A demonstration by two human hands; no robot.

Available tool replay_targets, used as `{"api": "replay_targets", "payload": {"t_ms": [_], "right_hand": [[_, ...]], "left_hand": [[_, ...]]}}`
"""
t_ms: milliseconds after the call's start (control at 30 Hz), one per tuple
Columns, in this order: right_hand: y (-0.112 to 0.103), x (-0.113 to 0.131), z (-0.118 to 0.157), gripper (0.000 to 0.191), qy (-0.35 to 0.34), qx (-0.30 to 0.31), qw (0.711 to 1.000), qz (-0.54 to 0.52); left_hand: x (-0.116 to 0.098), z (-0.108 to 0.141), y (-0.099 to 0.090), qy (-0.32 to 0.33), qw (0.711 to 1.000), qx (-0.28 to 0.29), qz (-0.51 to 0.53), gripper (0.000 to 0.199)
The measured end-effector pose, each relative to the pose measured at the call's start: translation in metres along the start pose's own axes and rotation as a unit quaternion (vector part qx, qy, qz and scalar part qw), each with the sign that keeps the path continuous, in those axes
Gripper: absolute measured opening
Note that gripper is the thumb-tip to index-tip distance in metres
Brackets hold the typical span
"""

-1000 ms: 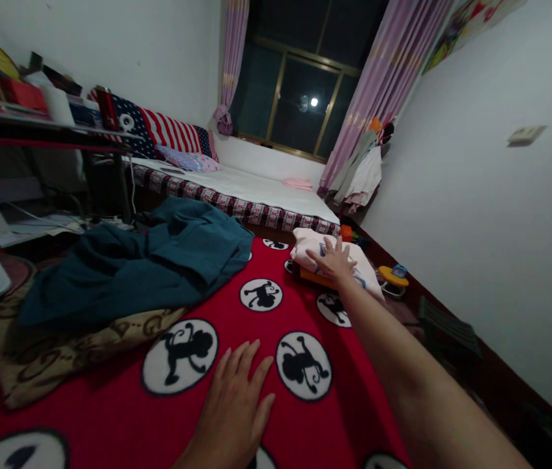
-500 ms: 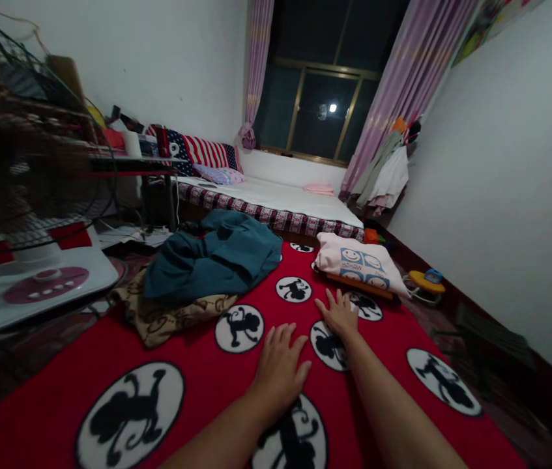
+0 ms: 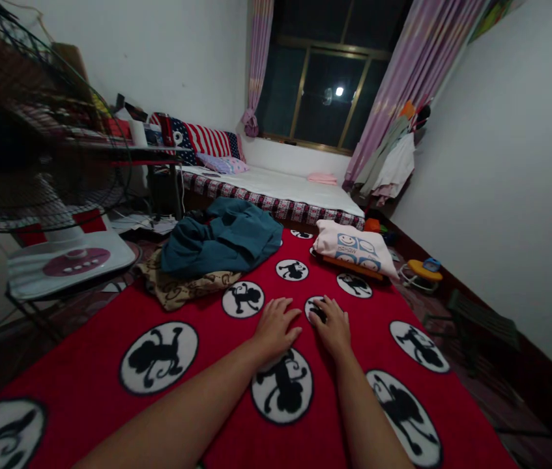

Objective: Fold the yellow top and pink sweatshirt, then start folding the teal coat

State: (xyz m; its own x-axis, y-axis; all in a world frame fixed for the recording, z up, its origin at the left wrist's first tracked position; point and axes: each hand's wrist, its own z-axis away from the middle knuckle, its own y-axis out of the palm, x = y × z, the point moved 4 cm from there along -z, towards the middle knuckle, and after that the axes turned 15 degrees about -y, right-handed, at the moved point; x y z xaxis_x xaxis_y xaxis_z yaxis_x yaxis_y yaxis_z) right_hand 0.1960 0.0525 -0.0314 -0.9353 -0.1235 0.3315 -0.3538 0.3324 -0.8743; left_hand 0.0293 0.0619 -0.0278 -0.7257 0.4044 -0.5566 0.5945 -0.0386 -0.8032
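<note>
Both hands rest palm down on a red blanket (image 3: 217, 345) printed with black monkeys in white circles. My left hand (image 3: 276, 329) lies near the middle, fingers spread, holding nothing. Just to its right, my right hand (image 3: 333, 326) has its fingers apart, partly over one of the white circles. Beyond my left hand lies a crumpled teal garment (image 3: 221, 238), with a brown patterned cloth (image 3: 192, 286) under it. Past my right hand sits a pale pink garment (image 3: 351, 249) with blue smiley prints, on an orange-brown flat thing (image 3: 354, 267).
An electric fan (image 3: 73, 251) stands on a stool at the left, beside a cluttered table (image 3: 158, 150). A bed (image 3: 276, 182) lies beneath the window. At the right are a yellow stool (image 3: 422, 270), a dark folding stool (image 3: 483, 322) and hanging clothes (image 3: 393, 169).
My right hand has drawn back toward me and is now level with my left hand. The left hand stays on the blanket. The camera view has shifted slightly.
</note>
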Motion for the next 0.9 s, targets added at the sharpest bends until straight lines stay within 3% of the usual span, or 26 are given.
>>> {"api": "replay_targets", "payload": {"t_ms": [100,167,267,333,400,467,533,600,767,900], "right_hand": [[-0.002,-0.006,-0.001,0.032,-0.002,-0.033,0.998,-0.046],[-0.001,-0.009,-0.002,0.03,-0.005,-0.044,0.997,-0.064],[0.0,-0.011,-0.003,0.03,-0.002,-0.053,0.995,-0.081],[0.0,-0.011,-0.003,0.029,0.003,-0.059,0.994,-0.087],[0.0,-0.012,-0.003,0.028,0.004,-0.065,0.994,-0.089],[0.001,-0.012,-0.003,0.027,0.002,-0.073,0.993,-0.089],[0.001,-0.012,-0.002,0.027,-0.001,-0.082,0.993,-0.089],[0.002,-0.013,-0.002,0.027,-0.004,-0.09,0.992,-0.089],[0.003,-0.013,-0.002,0.026,-0.012,-0.097,0.992,-0.083],[0.002,-0.012,-0.002,0.025,-0.004,-0.099,0.992,-0.08]], "left_hand": [[0.003,-0.003,-0.003,0.016,0.999,0.016,0.025,0.04],[0.009,-0.016,-0.019,0.022,0.999,-0.019,0.041,0.041],[0.028,-0.054,-0.068,0.007,0.988,-0.157,-0.012,0.045],[0.05,-0.089,-0.105,-0.046,0.97,-0.223,-0.082,0.048],[0.078,-0.123,-0.134,-0.124,0.957,-0.22,-0.144,0.068],[0.107,-0.151,-0.147,-0.199,0.952,-0.156,-0.17,0.096],[0.132,-0.165,-0.146,-0.249,0.949,-0.088,-0.169,0.112],[0.148,-0.167,-0.137,-0.263,0.947,-0.073,-0.171,0.111],[0.147,-0.15,-0.121,-0.212,0.937,-0.197,-0.196,0.073],[0.131,-0.139,-0.119,-0.177,0.939,-0.203,-0.214,0.042]]}}
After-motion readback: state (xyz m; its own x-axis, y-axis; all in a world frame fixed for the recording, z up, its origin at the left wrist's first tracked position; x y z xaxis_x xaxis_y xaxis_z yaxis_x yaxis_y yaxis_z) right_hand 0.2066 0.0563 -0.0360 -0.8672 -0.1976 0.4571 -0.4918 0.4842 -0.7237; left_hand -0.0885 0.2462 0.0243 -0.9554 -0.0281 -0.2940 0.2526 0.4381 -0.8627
